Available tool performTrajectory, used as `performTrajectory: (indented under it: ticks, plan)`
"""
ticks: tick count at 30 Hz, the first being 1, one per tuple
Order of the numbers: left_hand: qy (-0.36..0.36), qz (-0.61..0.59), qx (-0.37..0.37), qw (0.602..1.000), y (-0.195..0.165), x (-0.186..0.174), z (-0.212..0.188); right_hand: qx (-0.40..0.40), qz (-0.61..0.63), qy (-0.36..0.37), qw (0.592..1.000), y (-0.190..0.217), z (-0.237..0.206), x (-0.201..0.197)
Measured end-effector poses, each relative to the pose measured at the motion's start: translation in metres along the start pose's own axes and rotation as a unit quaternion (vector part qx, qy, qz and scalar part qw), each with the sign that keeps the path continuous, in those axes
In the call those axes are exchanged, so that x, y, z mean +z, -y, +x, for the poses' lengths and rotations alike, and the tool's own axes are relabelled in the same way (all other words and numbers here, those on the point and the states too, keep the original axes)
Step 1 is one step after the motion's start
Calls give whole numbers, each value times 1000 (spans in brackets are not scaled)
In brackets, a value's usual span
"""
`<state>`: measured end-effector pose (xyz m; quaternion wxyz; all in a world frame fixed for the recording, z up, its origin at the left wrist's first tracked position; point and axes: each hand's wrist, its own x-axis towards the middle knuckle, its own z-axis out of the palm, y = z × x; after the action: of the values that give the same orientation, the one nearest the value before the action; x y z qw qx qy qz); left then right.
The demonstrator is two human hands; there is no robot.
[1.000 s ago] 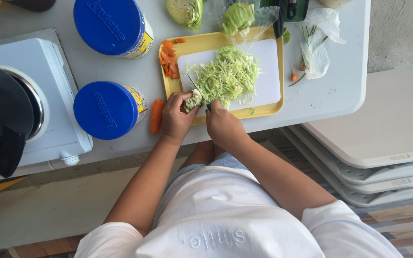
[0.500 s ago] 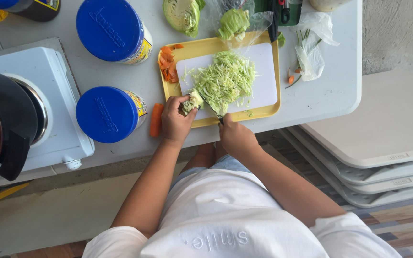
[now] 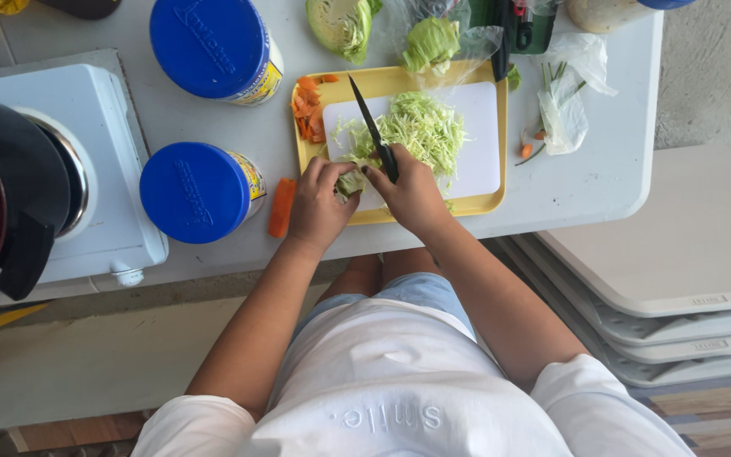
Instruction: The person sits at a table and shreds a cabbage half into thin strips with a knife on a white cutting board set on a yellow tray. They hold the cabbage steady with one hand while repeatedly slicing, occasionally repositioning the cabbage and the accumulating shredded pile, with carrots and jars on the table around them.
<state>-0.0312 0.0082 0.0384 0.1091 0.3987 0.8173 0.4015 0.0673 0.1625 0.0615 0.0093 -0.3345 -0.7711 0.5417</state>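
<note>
My left hand presses a small wedge of cabbage down on the white cutting board, which lies in a yellow tray. My right hand grips a black knife whose blade points away from me, over the wedge. A heap of shredded cabbage covers the middle of the board. Sliced carrot is piled at the tray's left edge.
A carrot piece lies on the white table beside two blue-lidded jars. A white stove with a dark pot stands at left. Cabbage halves and plastic bags sit behind the tray. Stacked folded tables lie at right.
The knife has swung up so its blade now shows, pointing away over the wedge. Both hands stay at the board's near left corner.
</note>
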Motion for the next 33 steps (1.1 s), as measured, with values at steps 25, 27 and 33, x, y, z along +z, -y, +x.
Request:
performTrajectory:
  ticks: [25,27,33]
  plan:
    - [-40,-46,74,995,29,12,-16,10,-87,63,994,-8,-41,5]
    - [-48,-41,86,994,30,14,-16,32,-97,64,993,-8,-45,7]
    - [-46,-45,87,994,29,14,-17,27,-107,54,992,-5,-50,7]
